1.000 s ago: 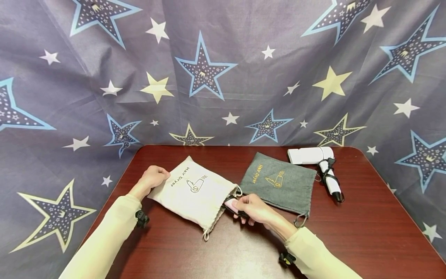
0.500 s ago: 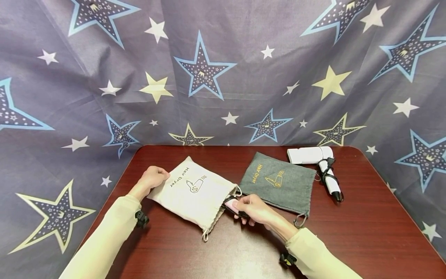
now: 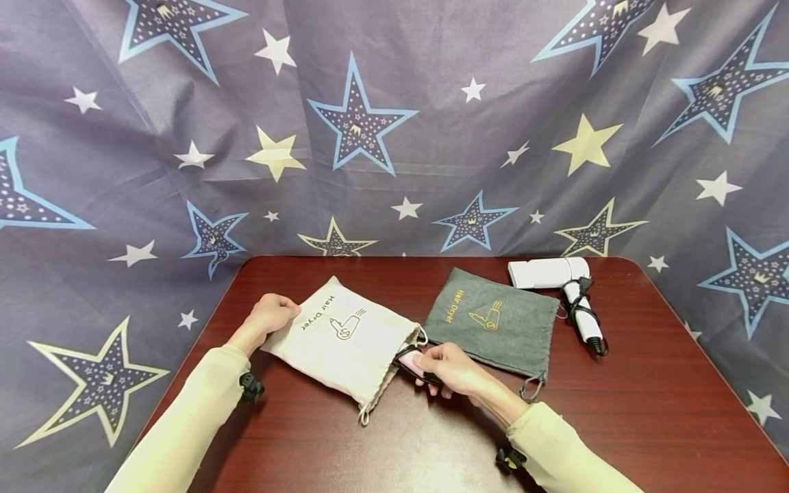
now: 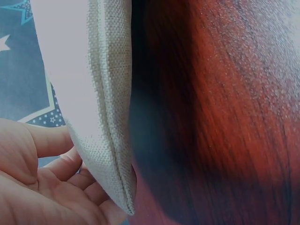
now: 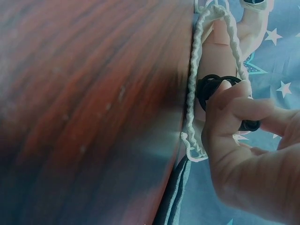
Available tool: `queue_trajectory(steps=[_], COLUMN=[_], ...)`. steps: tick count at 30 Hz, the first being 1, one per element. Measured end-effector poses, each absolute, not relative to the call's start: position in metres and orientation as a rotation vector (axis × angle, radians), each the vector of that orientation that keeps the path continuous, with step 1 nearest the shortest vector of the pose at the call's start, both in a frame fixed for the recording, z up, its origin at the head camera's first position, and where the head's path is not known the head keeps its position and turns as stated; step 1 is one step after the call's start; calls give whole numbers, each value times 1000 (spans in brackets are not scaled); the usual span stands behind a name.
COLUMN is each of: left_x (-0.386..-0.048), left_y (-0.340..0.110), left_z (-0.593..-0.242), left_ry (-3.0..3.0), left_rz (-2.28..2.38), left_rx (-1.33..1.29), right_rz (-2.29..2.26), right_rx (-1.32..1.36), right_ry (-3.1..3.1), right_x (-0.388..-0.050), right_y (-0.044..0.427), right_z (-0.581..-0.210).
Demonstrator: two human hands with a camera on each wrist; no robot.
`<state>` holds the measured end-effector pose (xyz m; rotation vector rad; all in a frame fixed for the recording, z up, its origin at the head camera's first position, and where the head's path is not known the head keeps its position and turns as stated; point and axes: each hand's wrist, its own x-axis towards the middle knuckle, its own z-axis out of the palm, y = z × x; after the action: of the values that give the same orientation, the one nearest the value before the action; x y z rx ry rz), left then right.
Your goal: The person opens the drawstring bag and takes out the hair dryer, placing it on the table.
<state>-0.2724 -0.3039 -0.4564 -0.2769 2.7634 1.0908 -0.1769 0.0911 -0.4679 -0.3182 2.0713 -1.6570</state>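
A cream drawstring bag point(image 3: 333, 363) printed "Hair Dryer" lies on the table, its mouth facing right. My left hand point(image 3: 271, 315) pinches the bag's closed end at the left; in the left wrist view the thumb and fingers point(image 4: 61, 164) are at its edge. My right hand point(image 3: 455, 368) grips the pale pink handle of a hair dryer point(image 3: 409, 360), a black cord wound about it. The right wrist view shows the dryer's pink body point(image 5: 216, 61) inside the open mouth of the bag, framed by its gathered rim point(image 5: 191, 89). Most of the dryer is hidden by the cloth.
A grey drawstring bag point(image 3: 493, 322), also printed "Hair Dryer", lies flat just beyond my right hand. Behind it at the back right is a white hair dryer point(image 3: 548, 273) with a black cord round its handle. A starry curtain point(image 3: 394, 137) hangs behind the reddish-brown table point(image 3: 653, 383).
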Motion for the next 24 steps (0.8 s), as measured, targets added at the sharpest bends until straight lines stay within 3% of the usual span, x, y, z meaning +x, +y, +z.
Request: queue_trajectory(steps=[24], left_x=[-274], left_y=[-307], left_z=[-458], left_ry=[2753], left_rz=[1097], left_rx=[-261], right_rz=[-1650], right_rx=[-303], right_ry=[2076], right_x=[-178], right_y=[93], right_z=[-472])
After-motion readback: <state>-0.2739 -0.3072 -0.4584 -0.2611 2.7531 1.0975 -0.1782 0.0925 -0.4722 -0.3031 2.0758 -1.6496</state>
